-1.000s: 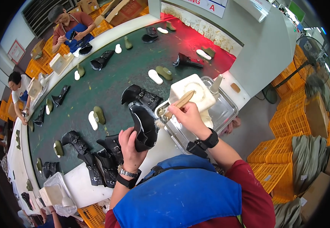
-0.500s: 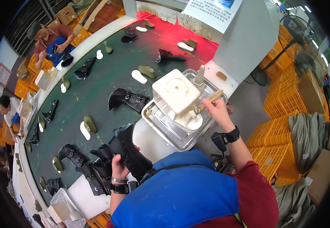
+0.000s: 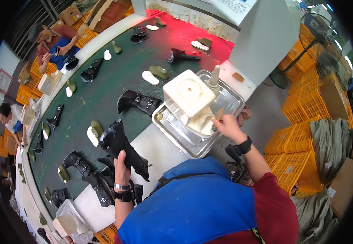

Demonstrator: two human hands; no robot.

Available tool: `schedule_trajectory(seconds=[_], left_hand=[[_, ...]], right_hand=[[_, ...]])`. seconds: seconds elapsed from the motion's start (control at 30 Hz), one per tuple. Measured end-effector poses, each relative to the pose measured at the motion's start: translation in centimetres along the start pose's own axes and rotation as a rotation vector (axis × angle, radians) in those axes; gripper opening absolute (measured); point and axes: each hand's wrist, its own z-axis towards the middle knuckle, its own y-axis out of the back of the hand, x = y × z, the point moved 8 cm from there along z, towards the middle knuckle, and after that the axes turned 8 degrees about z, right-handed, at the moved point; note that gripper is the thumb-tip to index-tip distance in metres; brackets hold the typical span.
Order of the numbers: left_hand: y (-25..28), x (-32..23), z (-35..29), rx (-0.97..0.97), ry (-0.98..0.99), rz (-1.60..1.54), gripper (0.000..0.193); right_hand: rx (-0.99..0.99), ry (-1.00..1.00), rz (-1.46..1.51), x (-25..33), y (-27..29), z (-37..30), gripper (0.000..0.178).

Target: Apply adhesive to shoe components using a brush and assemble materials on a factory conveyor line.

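On the right, a metal tray [image 3: 183,139] carries a white container [image 3: 187,95]. Left of it, a black boot [image 3: 130,149] extends beyond and right of the left hand [image 3: 122,167], gripped, thumb against it, fingers hidden. The right hand [image 3: 229,127] pinches a wooden-handled brush [image 3: 220,114] at the container's near opening.

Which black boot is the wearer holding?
The boot in the left hand; the buckled boot beside the tray and the boots clustered left of that wrist are in neither hand.

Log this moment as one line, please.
left hand: holds black boot | right hand: holds brush at white tub | tub: in metal tray
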Motion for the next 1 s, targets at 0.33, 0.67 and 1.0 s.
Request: schedule_trajectory(seconds=[0.33,0.67,1.0], left_hand=[[-6.3,-7.7,-1.4,-0.192,-0.635,0.897,0.062],[-9.7,-10.5,-4.2,-0.338,-0.952,1.396,0.057],[-8.4,-10.2,-5.0,-0.465,-1.007,1.422,0.055]], right_hand=[[-0.064,-0.186,0.901,2.4,2.3,1.0,0.028],[-0.005,0.622,0.78,21.9,-2.5,-1.0,0.013],[0.211,0.655,0.49,23.5,-5.6,-2.2,0.011]])
